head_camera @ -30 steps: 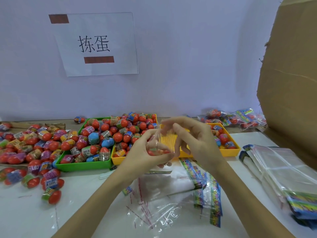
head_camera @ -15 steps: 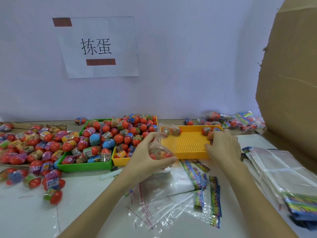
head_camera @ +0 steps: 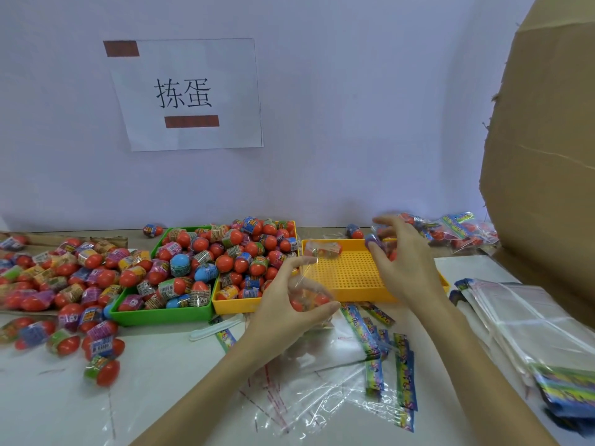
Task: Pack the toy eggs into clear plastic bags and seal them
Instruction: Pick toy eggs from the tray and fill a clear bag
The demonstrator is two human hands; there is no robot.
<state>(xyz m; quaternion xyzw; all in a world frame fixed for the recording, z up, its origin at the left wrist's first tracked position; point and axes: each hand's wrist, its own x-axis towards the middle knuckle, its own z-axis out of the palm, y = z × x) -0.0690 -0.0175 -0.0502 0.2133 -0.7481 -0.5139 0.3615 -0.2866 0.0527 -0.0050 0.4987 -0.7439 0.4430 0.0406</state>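
The person's left hand is curled round a clear plastic bag with red toy eggs already inside it, thumb and forefinger holding its mouth apart, just in front of the yellow perforated tray. The right hand is lifted over the far right corner of that tray, fingers bent round a wrapped egg with a purple-blue sleeve; motion blur hides just how the fingertips lie. One more bagged egg sits at the tray's far left corner.

To the left, a green tray and a second yellow tray stand side by side, both heaped with red and blue toy eggs in printed sleeves. More loose eggs spread across the bench on the far left. Near the person lie flat clear bags with red adhesive strips, beside colourful header cards. A neat stack of unused bags rests at the right, and filled packs are piled at the back right against the wall. A big cardboard sheet leans on the right, and a paper sign hangs on the wall.
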